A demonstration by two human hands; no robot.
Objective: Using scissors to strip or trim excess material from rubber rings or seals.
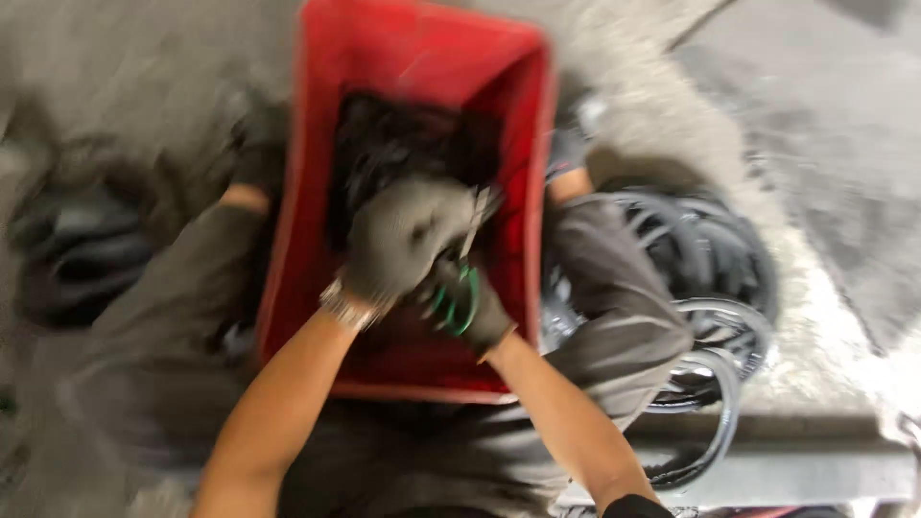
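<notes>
— How much room do you have around your hands?

— Not much. Both are down inside the red crate [288, 230], which sits between my knees. Its right wall is just beside my right hand [465, 305], the near wall is just below both wrists, and the left wall stands further off from my left hand [403, 240]. The freest way out is straight up, or away from me over the dark heap [393, 144] filling the far half of the crate.

— What are you holding?

— A thin pale strip [475, 223], pinched where my two gloved hands meet. My left hand is curled over the top, my right is tucked under it and closed around something with green on it [467, 299]. I cannot tell whether the green belongs to the glove or to a separate piece.

— What is hard to see?

— Nearly everything is smeared by blur. The heap beyond my grip is only a black mass; I cannot pick out single pieces. My left hand covers most of my right fingers and the lower end of the strip. Out past the crate's right wall lie grey hose coils [710, 278], partly hidden by my trouser leg [614, 307].

— Which way does the strip run?

— Its long axis goes from my grip upward and slightly to the right, tip pointing away from me toward the crate's far right corner.
</notes>
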